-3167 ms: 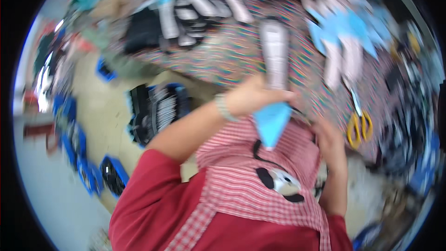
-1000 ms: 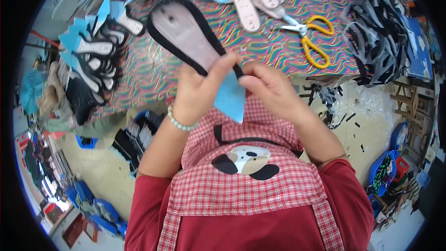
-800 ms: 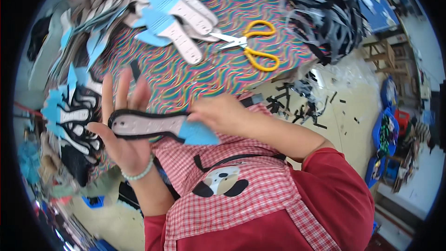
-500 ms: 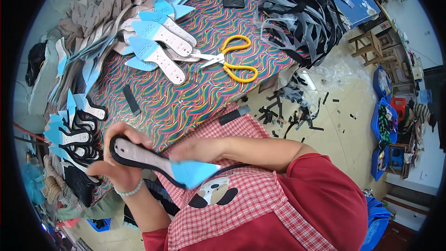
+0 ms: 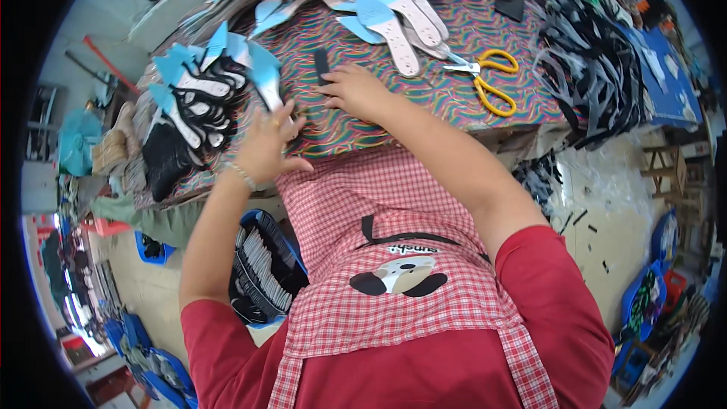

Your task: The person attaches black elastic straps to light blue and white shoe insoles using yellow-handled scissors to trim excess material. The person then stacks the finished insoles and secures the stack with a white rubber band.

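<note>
My left hand (image 5: 261, 148) is open over the table's near edge, its fingers spread by the heel end of a blue-and-white shoe insole (image 5: 265, 72). That insole lies beside a pile of black-edged insoles (image 5: 201, 87) on the left. My right hand (image 5: 357, 92) reaches in from the right with its fingers stretched out. Its fingertips are at the lower end of a short black strip (image 5: 321, 64) on the patterned tablecloth; whether they touch it I cannot tell. Farther back, several insoles without black edging (image 5: 394, 34) lie overlapping.
Yellow-handled scissors (image 5: 488, 79) rest right of the insoles, blades pointing left. A dark phone-like slab (image 5: 510, 0) lies at the back. Black and grey strips (image 5: 587, 60) are heaped at the right. Below the table at left stands a bin of dark-edged pieces (image 5: 265, 265).
The black-edged insole has left my left hand and lies by the pile on the left. My right hand has moved from my lap to the black strip. The view has shifted.
</note>
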Available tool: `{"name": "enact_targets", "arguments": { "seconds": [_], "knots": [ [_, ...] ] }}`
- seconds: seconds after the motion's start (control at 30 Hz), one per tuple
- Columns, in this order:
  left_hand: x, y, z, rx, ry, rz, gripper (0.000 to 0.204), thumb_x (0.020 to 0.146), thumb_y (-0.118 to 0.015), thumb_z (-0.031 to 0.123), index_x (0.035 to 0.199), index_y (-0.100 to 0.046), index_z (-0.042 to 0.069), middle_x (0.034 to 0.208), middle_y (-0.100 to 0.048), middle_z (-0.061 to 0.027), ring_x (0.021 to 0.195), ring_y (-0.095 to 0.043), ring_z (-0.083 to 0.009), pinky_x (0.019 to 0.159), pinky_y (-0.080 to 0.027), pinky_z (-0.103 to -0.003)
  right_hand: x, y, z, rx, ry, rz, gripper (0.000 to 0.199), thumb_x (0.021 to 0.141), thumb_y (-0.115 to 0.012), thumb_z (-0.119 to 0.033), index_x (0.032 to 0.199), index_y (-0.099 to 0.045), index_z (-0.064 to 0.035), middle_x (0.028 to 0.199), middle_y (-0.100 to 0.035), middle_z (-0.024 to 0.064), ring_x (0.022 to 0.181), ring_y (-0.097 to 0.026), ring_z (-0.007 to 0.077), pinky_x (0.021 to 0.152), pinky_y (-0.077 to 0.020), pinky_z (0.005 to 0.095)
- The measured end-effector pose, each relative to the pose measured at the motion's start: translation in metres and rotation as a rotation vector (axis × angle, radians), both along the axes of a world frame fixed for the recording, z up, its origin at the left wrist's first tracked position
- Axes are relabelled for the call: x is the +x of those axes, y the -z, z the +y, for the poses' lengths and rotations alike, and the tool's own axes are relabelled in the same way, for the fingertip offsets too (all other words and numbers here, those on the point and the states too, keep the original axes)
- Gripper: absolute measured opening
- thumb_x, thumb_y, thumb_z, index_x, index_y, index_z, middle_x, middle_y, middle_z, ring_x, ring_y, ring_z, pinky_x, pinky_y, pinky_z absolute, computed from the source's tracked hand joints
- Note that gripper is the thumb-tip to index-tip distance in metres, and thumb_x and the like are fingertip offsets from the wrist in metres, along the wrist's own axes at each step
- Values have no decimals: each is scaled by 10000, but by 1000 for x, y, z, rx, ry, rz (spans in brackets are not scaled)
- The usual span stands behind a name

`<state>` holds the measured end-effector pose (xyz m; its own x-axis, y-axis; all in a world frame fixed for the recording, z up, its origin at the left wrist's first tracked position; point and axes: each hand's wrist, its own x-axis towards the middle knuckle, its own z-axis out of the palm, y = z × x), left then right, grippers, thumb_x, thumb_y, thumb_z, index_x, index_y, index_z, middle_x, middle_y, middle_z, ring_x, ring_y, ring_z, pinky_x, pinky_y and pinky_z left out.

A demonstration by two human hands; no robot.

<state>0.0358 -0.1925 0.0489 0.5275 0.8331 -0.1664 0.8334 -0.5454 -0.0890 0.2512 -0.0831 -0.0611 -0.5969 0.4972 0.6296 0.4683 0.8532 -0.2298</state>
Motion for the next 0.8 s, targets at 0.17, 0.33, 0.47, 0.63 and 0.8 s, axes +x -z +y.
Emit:
{"name": "enact_targets", "arguments": {
  "seconds": [0.17,0.33,0.47,0.63,0.8],
  "knots": [
    [-8,54,-17,-110,-215,-655,638,833,-683,353,1376,-451,111,1487,-285,-225,1376,-282,-372,1111,-254,-428,87,-35,-71,-521,79,-224,132,842,-582,-143,904,-684,-85,857,-592,98,889,-585,296,770,-468,395],
    [-9,65,-52,37,-415,-857,386,873,-632,104,1247,-574,30,1386,-451,-196,1276,-444,-314,1031,-366,-368,249,-37,-184,-876,394,-290,177,827,-630,-111,990,-675,-61,1003,-620,125,946,-600,313,826,-476,377],
    [-2,74,-29,107,-401,-813,330,910,-590,140,1218,-595,22,1367,-475,-185,1259,-454,-310,1044,-338,-390,258,-8,-216,-851,722,-123,307,835,-658,-117,1135,-636,-59,1252,-550,162,1047,-586,327,876,-480,379],
    [38,67,15,58,-321,-760,308,896,-604,109,1184,-605,0,1349,-502,-170,1240,-472,-305,1043,-339,-378,199,53,-193,-727,681,232,233,806,-681,-180,995,-656,-46,1025,-624,155,935,-592,327,808,-481,384],
    [61,57,28,34,-327,-701,288,899,-587,70,1175,-610,-7,1344,-511,-168,1237,-478,-303,1037,-350,-402,283,91,-214,-785,1078,442,195,826,-683,-159,961,-661,-20,855,-624,128,799,-610,259,711,-473,323]
  ]
}}
